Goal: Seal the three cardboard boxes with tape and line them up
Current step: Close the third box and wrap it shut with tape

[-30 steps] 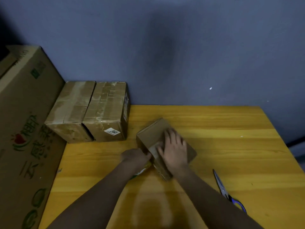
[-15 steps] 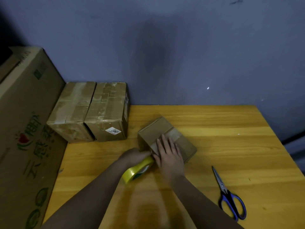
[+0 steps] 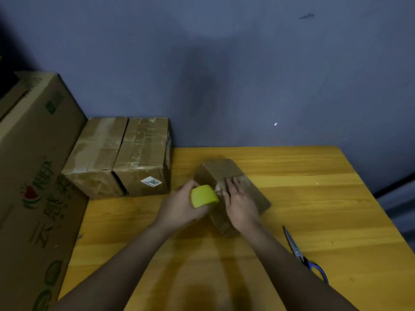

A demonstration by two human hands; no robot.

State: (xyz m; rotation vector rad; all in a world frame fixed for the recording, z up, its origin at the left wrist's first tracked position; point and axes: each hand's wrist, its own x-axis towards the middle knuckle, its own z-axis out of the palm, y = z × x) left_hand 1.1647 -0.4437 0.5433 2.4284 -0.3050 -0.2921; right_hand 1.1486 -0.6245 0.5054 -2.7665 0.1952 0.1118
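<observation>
Now left hand grip round glossy yellow tape roll, right hand flat on matte cardboard box.

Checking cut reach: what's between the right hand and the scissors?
Head view: only bare yellow table between the right hand, lying flat on the small box, and the scissors near the right edge.
</observation>
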